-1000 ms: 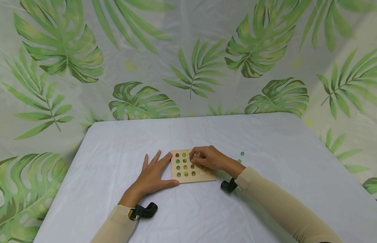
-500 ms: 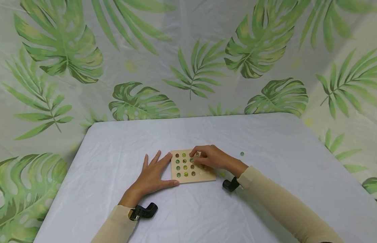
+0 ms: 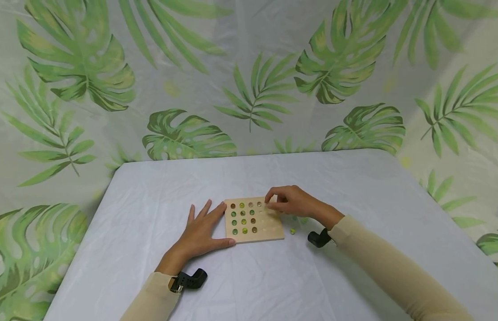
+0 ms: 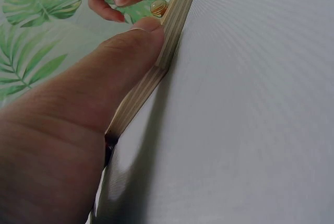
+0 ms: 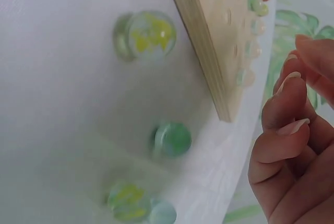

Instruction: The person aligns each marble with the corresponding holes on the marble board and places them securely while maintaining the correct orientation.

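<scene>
A square wooden board [image 3: 273,232] with round hollows lies on the table. Glass marbles [image 3: 243,221] in green, yellow and brown fill its left columns, and some clear ones sit along the back row. My left hand [image 3: 198,234] is spread at the board's left side, thumb along the front edge and index fingertip at the far left corner. Over the board's back right part hovers my right hand [image 3: 293,200]. Its fingers are loosely curled, and the right wrist view shows no marble between the fingertips [image 5: 292,78].
Right of the board lies a loose yellow marble [image 3: 292,231]. Green marbles [image 3: 304,220] lie partly behind the right wrist. The right wrist view shows a green marble [image 5: 175,139] near another yellow-streaked one. Leaf-printed cloth [image 3: 253,89] hangs behind the table.
My right hand has let go of a green marble in the third column's second hollow and moved right and up, toward the board's right edge. My left hand stays in place.
</scene>
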A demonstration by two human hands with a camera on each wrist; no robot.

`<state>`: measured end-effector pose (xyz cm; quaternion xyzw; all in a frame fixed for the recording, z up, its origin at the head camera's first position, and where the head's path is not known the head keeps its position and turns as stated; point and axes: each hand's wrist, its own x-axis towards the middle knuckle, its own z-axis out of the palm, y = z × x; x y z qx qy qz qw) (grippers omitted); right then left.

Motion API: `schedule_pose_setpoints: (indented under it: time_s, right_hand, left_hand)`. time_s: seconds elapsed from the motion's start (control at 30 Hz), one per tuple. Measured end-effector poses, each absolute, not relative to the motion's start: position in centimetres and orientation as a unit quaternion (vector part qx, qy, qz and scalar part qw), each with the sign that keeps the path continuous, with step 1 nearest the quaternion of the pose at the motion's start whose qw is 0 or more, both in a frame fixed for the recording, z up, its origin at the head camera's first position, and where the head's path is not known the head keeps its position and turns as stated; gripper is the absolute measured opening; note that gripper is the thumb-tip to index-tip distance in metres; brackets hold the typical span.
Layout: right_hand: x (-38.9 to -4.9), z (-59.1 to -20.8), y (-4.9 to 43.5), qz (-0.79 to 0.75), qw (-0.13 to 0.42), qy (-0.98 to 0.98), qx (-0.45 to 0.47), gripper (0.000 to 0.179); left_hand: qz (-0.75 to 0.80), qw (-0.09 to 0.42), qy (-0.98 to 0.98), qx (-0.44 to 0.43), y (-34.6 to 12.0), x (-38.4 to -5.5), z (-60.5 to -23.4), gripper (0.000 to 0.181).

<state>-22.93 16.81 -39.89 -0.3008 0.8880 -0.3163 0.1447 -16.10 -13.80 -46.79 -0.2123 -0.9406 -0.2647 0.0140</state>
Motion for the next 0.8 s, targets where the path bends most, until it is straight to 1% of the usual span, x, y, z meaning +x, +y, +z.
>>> schedule_pose_setpoints:
  time_s: [0.8]
  right_hand:
    - [-21.5,-40.9,20.5,-0.284,0.145,0.901,-0.295,0.021]
  left_hand:
    - [-0.259,0.016,-0.943,-0.208,-13.7,-16.1,-46.9,0.107]
